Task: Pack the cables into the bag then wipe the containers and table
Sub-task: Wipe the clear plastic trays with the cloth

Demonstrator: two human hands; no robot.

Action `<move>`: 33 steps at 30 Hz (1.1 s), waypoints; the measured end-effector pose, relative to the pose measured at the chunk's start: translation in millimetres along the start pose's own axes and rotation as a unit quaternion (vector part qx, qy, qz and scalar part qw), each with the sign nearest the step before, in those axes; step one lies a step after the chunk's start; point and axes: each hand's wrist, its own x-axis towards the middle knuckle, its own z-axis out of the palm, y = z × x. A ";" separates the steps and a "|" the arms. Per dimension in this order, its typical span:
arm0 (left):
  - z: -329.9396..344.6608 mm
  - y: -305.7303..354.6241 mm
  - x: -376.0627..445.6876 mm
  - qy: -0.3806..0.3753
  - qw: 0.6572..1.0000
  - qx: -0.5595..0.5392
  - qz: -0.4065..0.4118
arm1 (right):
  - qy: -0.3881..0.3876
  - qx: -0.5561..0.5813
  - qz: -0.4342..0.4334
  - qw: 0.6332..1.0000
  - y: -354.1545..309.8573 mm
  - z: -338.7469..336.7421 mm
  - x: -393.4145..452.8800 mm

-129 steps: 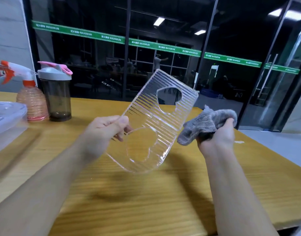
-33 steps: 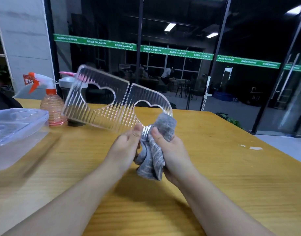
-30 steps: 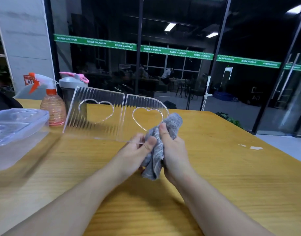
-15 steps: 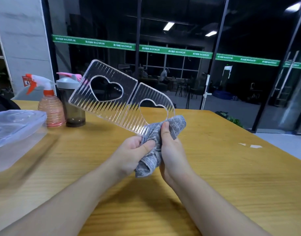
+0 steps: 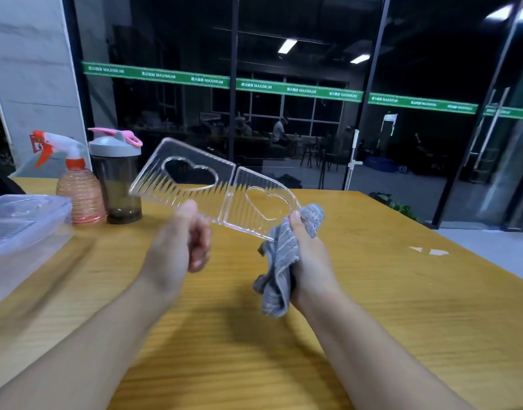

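A clear ribbed plastic lid (image 5: 236, 199) with two heart-shaped cut-outs hangs tilted in the air above the wooden table (image 5: 372, 291). My left hand (image 5: 177, 247) pinches its lower edge near the middle, thumb on top. My right hand (image 5: 309, 261) grips a grey cloth (image 5: 279, 273) and presses it round the lid's lower right corner. A clear plastic container (image 5: 23, 232) sits at the table's left edge. No cables or bag are in view.
An orange spray bottle (image 5: 78, 187) and a grey shaker bottle with a pink lid (image 5: 116, 176) stand at the back left, just behind the lid. A glass wall runs behind the table. The table's right edge slants down on the right.
My left hand has slid left along the lid's lower edge, away from the cloth. The lid has tilted and dropped a little. My right hand keeps the cloth on the right corner.
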 end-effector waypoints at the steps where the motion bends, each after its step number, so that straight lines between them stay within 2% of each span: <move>1: 3.1 -0.6 -4.3 -0.028 0.999 0.042 -0.001 | -0.002 -0.025 -0.003 1.000 -1.1 0.4 -0.7; 4: 11.4 -5.0 -10.6 -0.072 0.992 0.100 0.008 | -0.025 -0.077 -0.010 0.997 -1.7 -0.4 -3.4; 7: 14.5 -5.9 -12.4 -0.065 0.997 0.039 0.018 | -0.096 -0.068 -0.011 0.993 1.5 1.3 -5.2; 10: 26.3 -6.9 -17.1 0.002 0.999 0.013 0.040 | -0.189 -0.037 -0.025 0.981 13.6 10.9 -7.5; 12: 31.5 -12.0 -18.5 0.033 0.996 0.052 0.070 | -0.213 -0.013 -0.058 0.975 19.7 14.3 -7.0; 14: 32.8 -16.2 -20.0 0.032 0.991 0.104 0.074 | -0.203 -0.003 -0.078 0.976 18.2 13.4 -7.6; 18: 33.8 -22.9 -21.6 0.016 0.994 0.104 0.023 | -0.149 0.033 -0.033 0.988 11.8 7.5 5.0; 20: 34.3 -20.7 -22.4 -0.015 0.995 0.089 0.033 | -0.107 0.055 -0.018 0.993 6.4 1.9 13.6; 23: 35.3 -11.9 -23.2 -0.064 0.992 0.097 0.042 | -0.055 0.048 -0.047 0.996 -2.6 -7.9 15.7; 26: 33.4 -5.0 -20.9 -0.074 0.995 0.056 0.045 | -0.019 -0.013 -0.081 0.996 -3.3 -10.4 12.4; 28: 26.4 -2.8 -17.3 -0.083 0.996 0.031 0.032 | -0.017 -0.016 -0.076 0.997 -5.2 -11.9 12.4; 31: 12.3 1.3 -14.1 -0.111 0.994 0.001 -0.010 | -0.034 0.086 -0.046 0.995 -14.9 -22.1 18.8; 33: 5.3 2.2 -12.6 -0.126 0.991 -0.012 -0.048 | -0.049 0.114 -0.064 0.990 -20.6 -29.6 21.0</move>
